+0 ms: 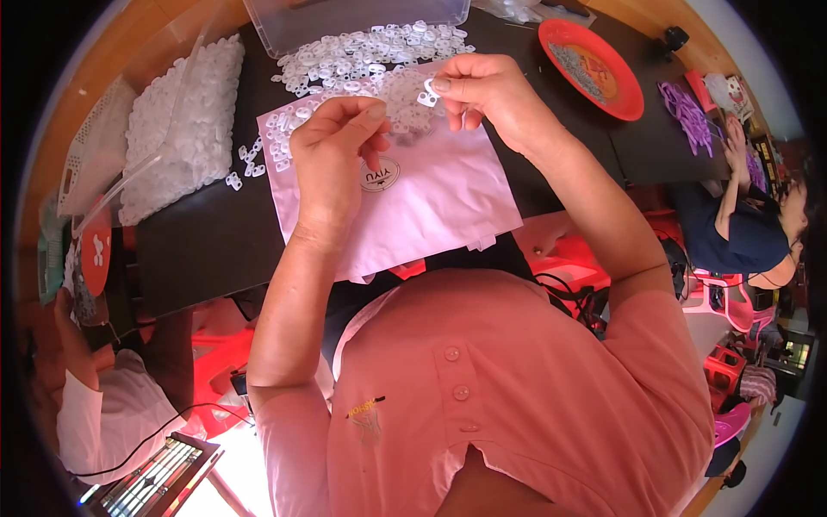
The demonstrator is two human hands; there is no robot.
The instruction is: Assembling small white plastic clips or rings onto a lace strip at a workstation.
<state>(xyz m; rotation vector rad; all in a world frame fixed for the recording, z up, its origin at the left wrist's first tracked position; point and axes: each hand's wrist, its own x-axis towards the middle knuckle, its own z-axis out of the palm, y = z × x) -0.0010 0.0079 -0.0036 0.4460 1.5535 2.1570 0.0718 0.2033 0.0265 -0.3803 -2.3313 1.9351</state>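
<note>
My right hand (500,95) pinches a small white plastic piece with holes (426,95) between thumb and fingers. Level with it, my left hand (332,151) has its thumb and forefinger pressed together; whatever may be between them is too small to make out. Both hands are raised over a pink cloth bag (439,202) with a round printed mark, spread on the dark table. Many similar loose white pieces (370,56) are heaped beyond the hands, and some lie on the bag's far part.
A clear plastic bin (353,19) stands behind the heap. To the left, a large clear container holds a mass of white pieces (185,121). A red dish (629,95) with small grey bits sits at the far right, near purple strips (687,116). Other people sit at both sides.
</note>
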